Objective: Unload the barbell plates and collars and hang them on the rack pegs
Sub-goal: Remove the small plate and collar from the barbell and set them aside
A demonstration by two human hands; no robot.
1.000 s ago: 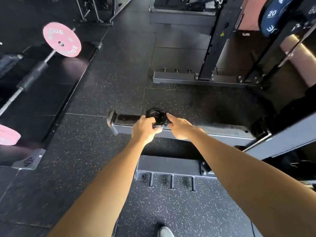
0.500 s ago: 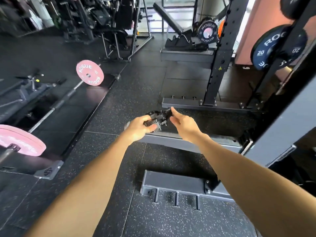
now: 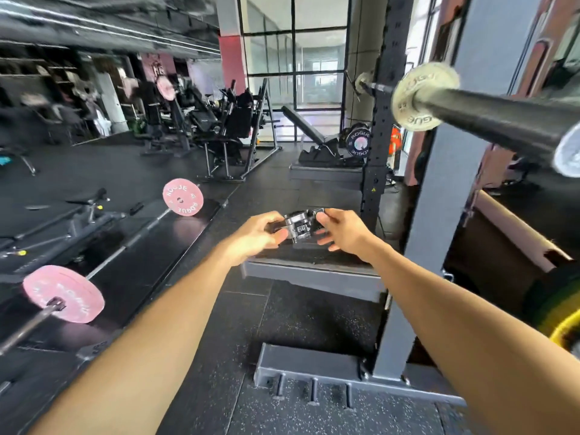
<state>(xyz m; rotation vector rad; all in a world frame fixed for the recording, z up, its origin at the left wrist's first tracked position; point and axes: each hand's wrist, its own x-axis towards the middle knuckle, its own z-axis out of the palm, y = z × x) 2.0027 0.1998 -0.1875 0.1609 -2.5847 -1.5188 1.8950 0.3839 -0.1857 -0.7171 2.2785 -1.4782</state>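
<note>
left hand (image 3: pixel 255 235): bare, no glove or ring | right hand (image 3: pixel 343 232): bare | forearms: unsleeved, no watch

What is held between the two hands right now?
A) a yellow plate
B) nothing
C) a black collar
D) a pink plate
C: the left hand and right hand both grip a black collar in the air, while the pink plates sit on a bar on the floor.

Barbell (image 3: pixel 502 117) cut off (rt edge)
</note>
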